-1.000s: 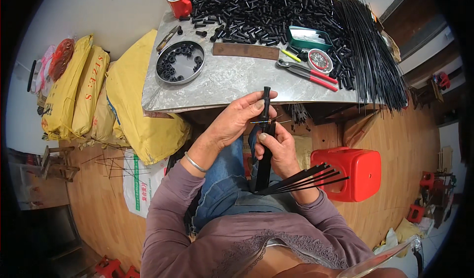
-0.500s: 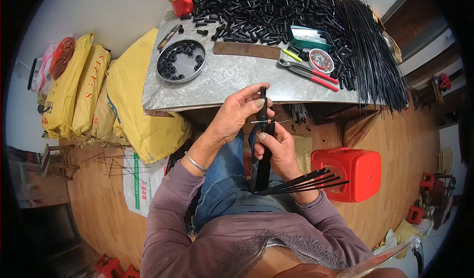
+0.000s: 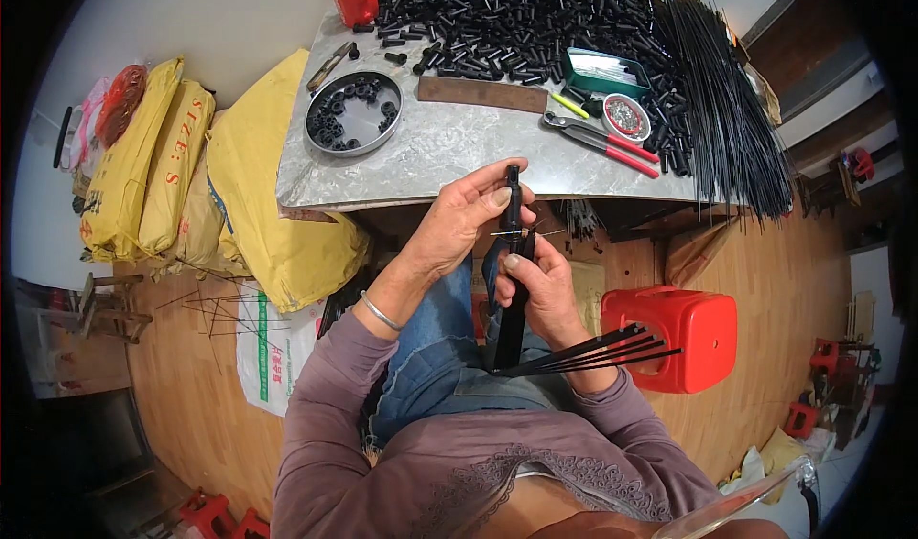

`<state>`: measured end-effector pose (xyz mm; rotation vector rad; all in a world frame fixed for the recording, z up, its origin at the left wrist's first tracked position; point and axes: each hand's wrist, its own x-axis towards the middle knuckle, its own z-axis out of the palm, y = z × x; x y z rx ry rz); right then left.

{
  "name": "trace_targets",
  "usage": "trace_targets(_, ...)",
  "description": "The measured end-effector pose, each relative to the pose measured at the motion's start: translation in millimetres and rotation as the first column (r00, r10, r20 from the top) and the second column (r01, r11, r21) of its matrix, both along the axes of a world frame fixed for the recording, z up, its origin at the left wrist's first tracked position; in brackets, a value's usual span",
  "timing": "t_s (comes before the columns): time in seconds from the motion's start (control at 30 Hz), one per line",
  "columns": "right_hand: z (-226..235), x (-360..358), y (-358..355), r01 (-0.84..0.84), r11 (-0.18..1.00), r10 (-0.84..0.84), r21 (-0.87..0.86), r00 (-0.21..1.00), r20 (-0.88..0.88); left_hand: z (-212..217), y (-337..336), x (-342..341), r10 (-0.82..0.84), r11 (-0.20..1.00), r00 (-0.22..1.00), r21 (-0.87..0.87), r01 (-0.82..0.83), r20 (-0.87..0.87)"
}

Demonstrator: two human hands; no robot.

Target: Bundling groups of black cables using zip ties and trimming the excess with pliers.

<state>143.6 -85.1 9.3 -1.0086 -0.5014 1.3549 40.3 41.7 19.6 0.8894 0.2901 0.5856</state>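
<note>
My left hand [image 3: 451,221] pinches a short black tubular piece [image 3: 514,199] between thumb and fingers, holding it upright just past the table's front edge. Directly below, my right hand [image 3: 541,286] is closed round the upper part of a flat black bundle [image 3: 510,333] that reaches down to my lap. Thin light pins or wires stick out sideways where the tube and the bundle meet; how they join is too small to make out. Several thin black rods [image 3: 602,350] fan out from the bundle's lower end, passing over my right wrist.
On the grey table [image 3: 430,166] lie a round metal tin [image 3: 396,128] with black rings, a brown bar [image 3: 478,91], red-handled pliers [image 3: 612,149], a green box [image 3: 602,84], heaped black tubes [image 3: 516,22] and long black rods [image 3: 727,109]. A red stool [image 3: 703,338] stands at right, yellow sacks [image 3: 277,195] at left.
The hands keep the same hold and have barely moved. The black tubular piece tilts slightly differently, and the view has shifted a little.
</note>
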Motion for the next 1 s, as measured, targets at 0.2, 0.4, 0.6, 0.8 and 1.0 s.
trace_targets(0.2,-2,0,0,-0.018,1.000,0.018,0.018,0.999,-0.041,-2,-1,-1,-0.038,0.998,0.996,-0.046,0.041,0.075)
trace_targets(0.4,0,0,3,-0.015,1.000,0.015,0.003,0.999,-0.046,-3,-6,-3,-0.030,0.991,0.994,-0.126,0.043,0.107)
trace_targets(0.6,-2,2,3,-0.031,0.999,0.032,0.018,0.995,-0.092,2,-19,1,0.153,0.966,0.988,-0.208,-0.156,-0.031)
trace_targets(0.8,-1,0,2,-0.045,0.998,0.048,0.037,0.995,-0.087,1,-19,-4,0.160,0.962,0.987,-0.221,-0.160,-0.020)
trace_targets(1.0,0,2,1,-0.056,0.998,0.058,0.039,0.996,-0.069,7,-16,-4,0.097,0.978,0.995,-0.186,-0.097,-0.009)
